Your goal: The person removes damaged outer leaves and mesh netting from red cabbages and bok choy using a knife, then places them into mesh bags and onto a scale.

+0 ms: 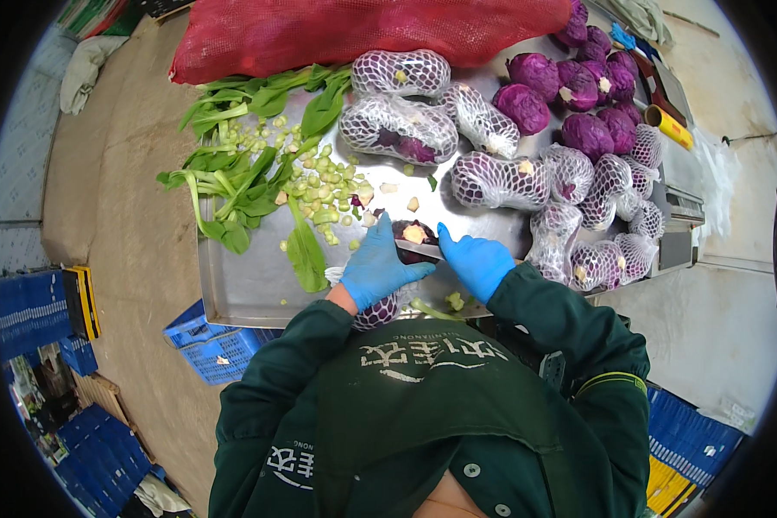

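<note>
My left hand (379,265), in a blue glove, holds a red cabbage (414,228) whose pale cut stem faces up. My right hand (476,262), gloved too, grips a knife (419,248) with its blade lying across the cabbage just below the stem; the handle is hidden in the fist. A net-wrapped cabbage (379,313) lies under my left wrist, against the apron. Stem trimmings (327,184) and leafy greens (239,188) are spread to the left on the metal table (252,285). Several cabbages in white foam netting (502,181) lie ahead and to the right.
A red mesh sack (362,32) lies along the far edge. Bare red cabbages (534,76) are heaped at the far right, near a yellow roll (669,127) and a machine with a metal top (676,226). A blue crate (217,353) stands below the table's near left corner.
</note>
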`<state>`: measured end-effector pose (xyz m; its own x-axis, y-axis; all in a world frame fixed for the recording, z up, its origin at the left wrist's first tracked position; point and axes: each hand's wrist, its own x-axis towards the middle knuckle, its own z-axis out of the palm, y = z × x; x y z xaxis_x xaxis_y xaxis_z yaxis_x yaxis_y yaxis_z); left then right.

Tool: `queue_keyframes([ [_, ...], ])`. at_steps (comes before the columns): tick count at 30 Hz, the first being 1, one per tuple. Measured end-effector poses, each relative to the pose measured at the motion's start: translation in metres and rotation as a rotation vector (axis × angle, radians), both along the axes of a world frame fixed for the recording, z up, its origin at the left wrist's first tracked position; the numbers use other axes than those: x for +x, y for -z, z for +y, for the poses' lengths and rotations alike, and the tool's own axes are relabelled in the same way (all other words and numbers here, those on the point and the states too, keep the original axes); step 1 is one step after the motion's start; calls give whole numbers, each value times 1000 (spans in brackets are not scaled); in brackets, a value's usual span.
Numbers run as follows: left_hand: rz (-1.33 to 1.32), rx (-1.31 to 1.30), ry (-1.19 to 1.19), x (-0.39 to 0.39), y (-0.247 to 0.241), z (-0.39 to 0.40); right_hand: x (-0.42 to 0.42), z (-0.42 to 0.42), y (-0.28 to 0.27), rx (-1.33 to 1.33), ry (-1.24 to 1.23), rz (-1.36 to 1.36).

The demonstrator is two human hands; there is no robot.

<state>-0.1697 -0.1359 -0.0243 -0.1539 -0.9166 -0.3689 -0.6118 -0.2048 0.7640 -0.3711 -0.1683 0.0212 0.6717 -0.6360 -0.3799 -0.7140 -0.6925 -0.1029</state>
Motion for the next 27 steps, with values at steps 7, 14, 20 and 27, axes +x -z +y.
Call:
queue_keyframes([
  [7, -11, -8, 38, 1, -1, 1, 0, 9, -16, 61, 34, 32],
  [14, -29, -9, 31, 2, 2, 2, 1, 14, -11, 10, -5, 18],
  [20, 2, 54, 24, 2, -10, -3, 3, 10, -4, -22, 31, 66],
  [27, -62, -18, -1, -5, 2, -2, 2, 3, 2, 15, 75, 48],
])
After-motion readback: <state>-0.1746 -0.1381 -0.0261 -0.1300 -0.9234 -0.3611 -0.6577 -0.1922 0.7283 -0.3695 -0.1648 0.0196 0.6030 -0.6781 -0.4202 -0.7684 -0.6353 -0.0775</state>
